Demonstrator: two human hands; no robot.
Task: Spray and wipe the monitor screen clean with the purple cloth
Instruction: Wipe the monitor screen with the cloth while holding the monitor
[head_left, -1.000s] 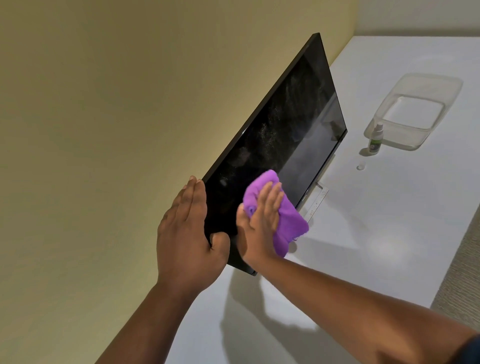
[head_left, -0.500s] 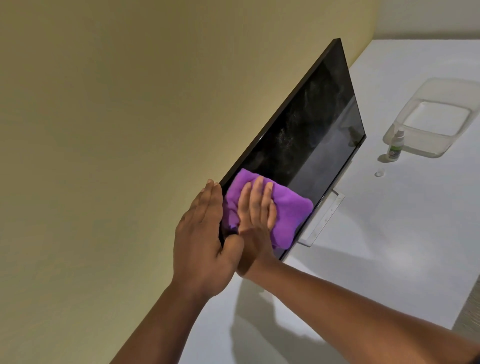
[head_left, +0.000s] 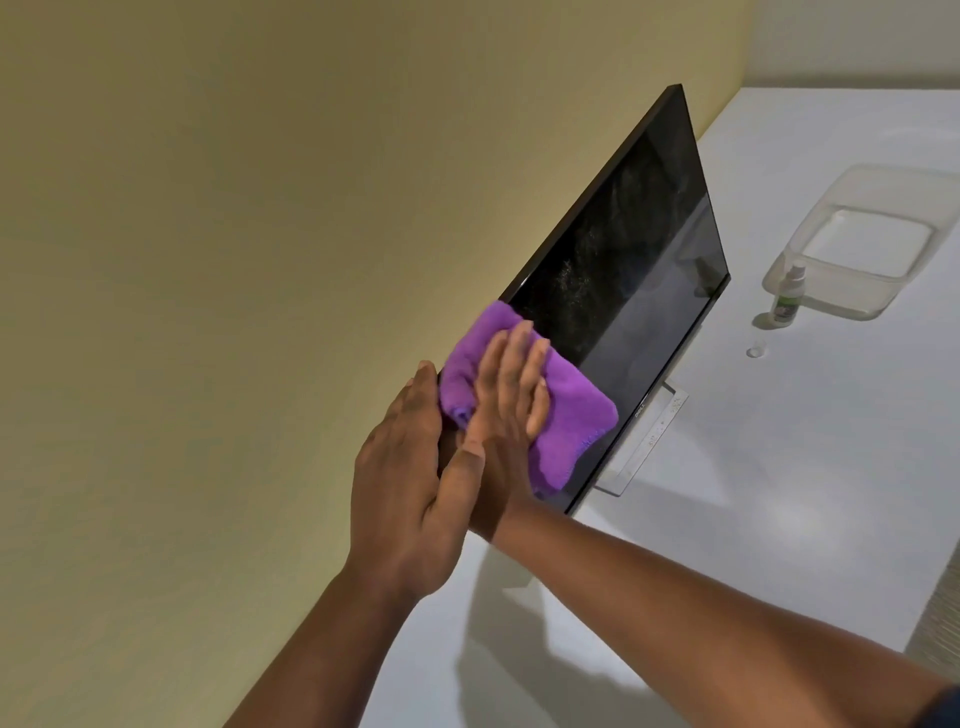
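The black monitor (head_left: 639, 249) stands on a white table, seen at a steep angle, its screen showing dusty streaks. My left hand (head_left: 410, 483) holds its near edge, fingers straight along the back and thumb on the front. My right hand (head_left: 506, 410) presses the purple cloth (head_left: 571, 415) flat against the near part of the screen with straight fingers. The cloth reaches up to the screen's top edge. A small spray bottle (head_left: 787, 299) stands on the table to the right of the monitor.
A clear plastic container (head_left: 872, 244) sits behind the spray bottle, and a small clear cap (head_left: 754, 352) lies in front of it. A yellow wall (head_left: 260, 260) runs close behind the monitor. The monitor's stand (head_left: 649, 441) rests on the white table (head_left: 779, 493).
My right hand has slid the cloth from the lower part of the screen up and left to the top edge by my left hand. The left hand keeps its hold.
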